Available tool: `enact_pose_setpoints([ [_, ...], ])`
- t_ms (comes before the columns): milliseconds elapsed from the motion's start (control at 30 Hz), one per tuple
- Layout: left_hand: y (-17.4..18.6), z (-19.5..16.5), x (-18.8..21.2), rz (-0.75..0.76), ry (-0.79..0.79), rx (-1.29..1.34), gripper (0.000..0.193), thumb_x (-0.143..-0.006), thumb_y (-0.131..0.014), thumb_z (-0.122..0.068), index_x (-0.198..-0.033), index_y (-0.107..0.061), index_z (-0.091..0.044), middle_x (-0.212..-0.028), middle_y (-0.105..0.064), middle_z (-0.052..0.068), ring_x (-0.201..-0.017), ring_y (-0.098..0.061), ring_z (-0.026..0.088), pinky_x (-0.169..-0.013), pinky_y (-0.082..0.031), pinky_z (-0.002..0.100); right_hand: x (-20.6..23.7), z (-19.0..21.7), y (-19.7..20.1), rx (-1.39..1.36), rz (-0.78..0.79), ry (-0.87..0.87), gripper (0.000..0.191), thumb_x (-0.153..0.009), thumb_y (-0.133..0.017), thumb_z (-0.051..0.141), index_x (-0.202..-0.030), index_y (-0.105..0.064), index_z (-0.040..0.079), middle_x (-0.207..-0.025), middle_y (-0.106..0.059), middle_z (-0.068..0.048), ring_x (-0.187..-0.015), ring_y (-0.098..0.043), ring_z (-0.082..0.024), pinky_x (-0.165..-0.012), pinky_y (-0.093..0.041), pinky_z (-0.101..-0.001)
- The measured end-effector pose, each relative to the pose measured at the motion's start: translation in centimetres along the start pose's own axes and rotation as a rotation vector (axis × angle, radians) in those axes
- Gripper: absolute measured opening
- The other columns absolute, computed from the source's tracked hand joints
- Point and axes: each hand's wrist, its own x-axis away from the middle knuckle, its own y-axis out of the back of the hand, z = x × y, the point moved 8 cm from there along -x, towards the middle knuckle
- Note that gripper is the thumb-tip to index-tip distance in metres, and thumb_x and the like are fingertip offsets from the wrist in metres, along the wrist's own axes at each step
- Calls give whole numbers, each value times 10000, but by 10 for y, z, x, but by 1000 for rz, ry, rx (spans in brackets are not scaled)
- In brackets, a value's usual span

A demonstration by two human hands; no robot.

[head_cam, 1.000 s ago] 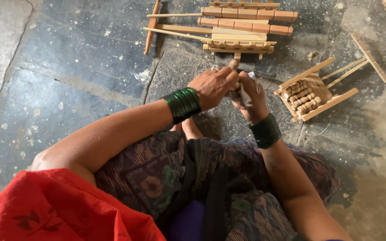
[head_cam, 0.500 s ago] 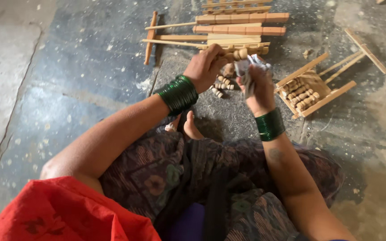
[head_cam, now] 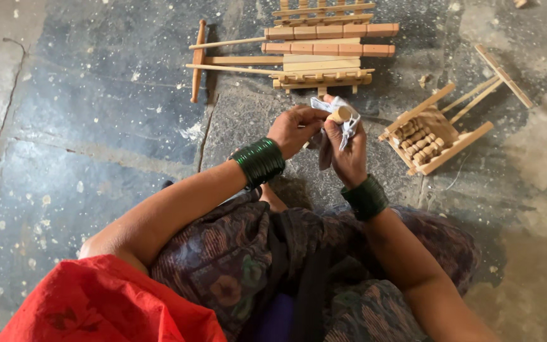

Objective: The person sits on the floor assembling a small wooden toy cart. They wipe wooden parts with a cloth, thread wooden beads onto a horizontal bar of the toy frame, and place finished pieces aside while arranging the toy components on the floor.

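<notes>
Centre frame: right hand [head_cam: 347, 155] clasps a small wooden peg [head_cam: 339, 114] wrapped in pale cloth [head_cam: 349, 120], probably sandpaper. Left hand [head_cam: 295, 128] pinches the cloth's edge. Rub evenly, rotating the peg; wooden frames [head_cam: 324, 47] lie above.

No packages, labels, signs or screens visible.

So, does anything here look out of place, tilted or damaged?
Mostly no. The wooden frame beside the right hand lies askew on the stone floor, at an angle to the neatly stacked wooden pieces. Both hands hold a small wooden peg in a cloth. No damage shows.
</notes>
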Motion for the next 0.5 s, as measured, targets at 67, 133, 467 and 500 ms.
enact_pose_setpoints([
  [67, 6, -10, 1, -33, 2, 19, 336, -939, -688, -149, -1264, -663, -67, -1154, -744, 89, -1001, -757, 172, -845, -652, 292, 0, 8, -3, 41, -3, 129, 397, -1147, -606, 218, -1476, -505, 20, -1451, -604, -148, -1338, -595, -245, -1145, -493, -383],
  [133, 13, -25, 5, -106, -54, -10, 381, -865, -762, -126, -1211, -618, -56, -1184, -701, 67, -1036, -735, 169, -837, -650, 298, -4, 1, -4, -72, -14, 105, 388, -1107, -620, 241, -1415, -501, 36, -1375, -619, -121, -1249, -635, -223, -1073, -550, -368],
  [467, 11, -55, 17, -34, -128, -158, 304, -864, -800, -120, -1132, -663, -77, -1037, -782, 68, -961, -782, 177, -871, -649, 314, 15, -2, -1, 706, 14, 238, 420, -1008, -746, 166, -1349, -542, 27, -1186, -613, -126, -1018, -685, -262, -811, -596, -370],
  [500, 10, -55, 17, -31, -126, -154, 288, -869, -797, -120, -1121, -664, -76, -1036, -783, 60, -967, -783, 170, -873, -651, 311, 16, -2, 0, 718, 20, 245, 433, -1000, -754, 176, -1347, -542, 24, -1182, -617, -128, -1010, -686, -258, -799, -599, -367],
])
